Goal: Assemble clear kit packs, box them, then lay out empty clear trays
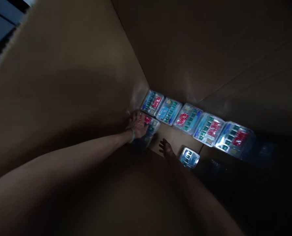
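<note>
My left hand [139, 125] lies with its fingers spread on a clear plastic pack [153, 124] with red and green contents, close to the left wall of a deep cardboard box. My right hand [165, 148] hovers a little to the right, fingers apart and holding nothing. Just right of that wrist, a smaller-looking clear pack [190, 158] with dark green pieces lies on the box floor [176, 136], partly behind my forearm. Along the far wall runs a row of several similar packs, among them one with a blue piece [169, 110] and one with a red piece [188, 118].
The cardboard wall [69, 65] rises steeply on the left, and the far wall [209, 49] meets it in a corner. A near wall [126, 196] stands below my arms. Deep shadow covers the right end, where more packs show only faintly.
</note>
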